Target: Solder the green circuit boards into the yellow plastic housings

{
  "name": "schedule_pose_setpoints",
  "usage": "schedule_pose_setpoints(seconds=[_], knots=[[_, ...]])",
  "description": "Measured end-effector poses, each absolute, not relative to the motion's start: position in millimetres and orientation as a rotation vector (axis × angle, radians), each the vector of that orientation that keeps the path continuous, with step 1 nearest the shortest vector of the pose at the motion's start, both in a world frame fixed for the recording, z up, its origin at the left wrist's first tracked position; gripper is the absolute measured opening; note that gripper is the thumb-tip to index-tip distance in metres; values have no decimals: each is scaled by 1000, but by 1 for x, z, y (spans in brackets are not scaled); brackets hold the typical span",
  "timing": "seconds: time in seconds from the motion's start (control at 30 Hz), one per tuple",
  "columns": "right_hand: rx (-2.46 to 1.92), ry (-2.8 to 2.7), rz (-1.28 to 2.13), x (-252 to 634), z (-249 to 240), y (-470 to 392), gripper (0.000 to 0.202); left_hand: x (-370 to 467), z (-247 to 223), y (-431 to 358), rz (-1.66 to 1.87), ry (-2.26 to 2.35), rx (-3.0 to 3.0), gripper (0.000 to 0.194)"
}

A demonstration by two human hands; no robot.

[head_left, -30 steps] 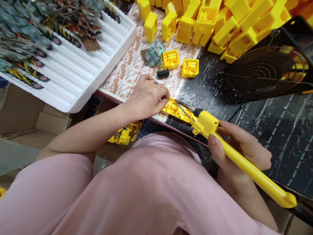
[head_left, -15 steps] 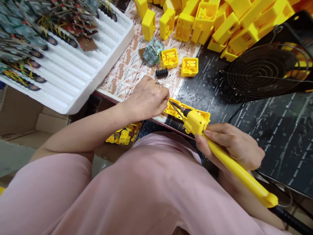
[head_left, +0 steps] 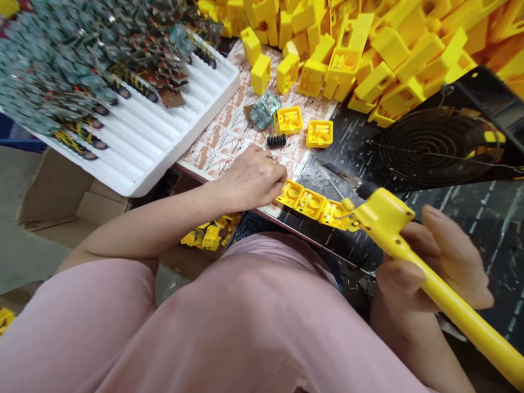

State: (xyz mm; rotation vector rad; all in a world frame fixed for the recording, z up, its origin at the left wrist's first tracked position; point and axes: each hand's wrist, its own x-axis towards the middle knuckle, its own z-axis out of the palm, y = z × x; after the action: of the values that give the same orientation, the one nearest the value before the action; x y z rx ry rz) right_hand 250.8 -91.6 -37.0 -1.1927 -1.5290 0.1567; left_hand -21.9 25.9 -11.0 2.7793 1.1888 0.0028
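My left hand [head_left: 256, 177] rests fingers-down on the left end of a flat yellow plastic part [head_left: 313, 204] lying at the table's near edge. My right hand [head_left: 442, 259] grips a yellow-handled soldering iron [head_left: 409, 248]. Its dark metal tip [head_left: 339, 173] points up-left and hovers above the black mat, clear of the yellow part. A small green circuit board with wires [head_left: 265, 112] and a black coil [head_left: 277, 141] lie just beyond my left hand, next to two open yellow housings [head_left: 290, 120] [head_left: 320, 133].
A white foam tray [head_left: 159, 136] at the left holds several wired circuit boards. A heap of yellow plastic housings [head_left: 368, 49] fills the back. A black fan with a wire grille [head_left: 434, 142] stands at the right. A cardboard box [head_left: 61, 191] sits below the table.
The soldering iron has drawn back to the right, its tip lifted off the yellow part near my left fingers. My left hand stays on the part. The view has shifted.
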Motion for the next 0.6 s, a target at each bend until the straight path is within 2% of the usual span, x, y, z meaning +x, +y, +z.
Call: schedule_pose_setpoints(seconds=[0.07,0.1,0.17,0.27,0.43,0.6], knots=[[-1095,-1506,-171,253,-41,-85,46,-30,-3,32,49,1234,2717,33],[-1109,-1504,-222,254,-43,-84,47,-34,1,39,104,1295,2682,33],[-1216,-1528,-129,256,-44,-85,42,-43,9,59,228,1497,2619,34],[-1291,-1508,-3,260,-45,-91,45,-50,12,104,313,1741,2554,32],[-1348,-1512,-27,263,-50,-98,50,-44,6,155,258,1728,2348,27],[-1390,-1567,-109,262,-46,-99,54,-48,39,147,803,1547,2075,17]])
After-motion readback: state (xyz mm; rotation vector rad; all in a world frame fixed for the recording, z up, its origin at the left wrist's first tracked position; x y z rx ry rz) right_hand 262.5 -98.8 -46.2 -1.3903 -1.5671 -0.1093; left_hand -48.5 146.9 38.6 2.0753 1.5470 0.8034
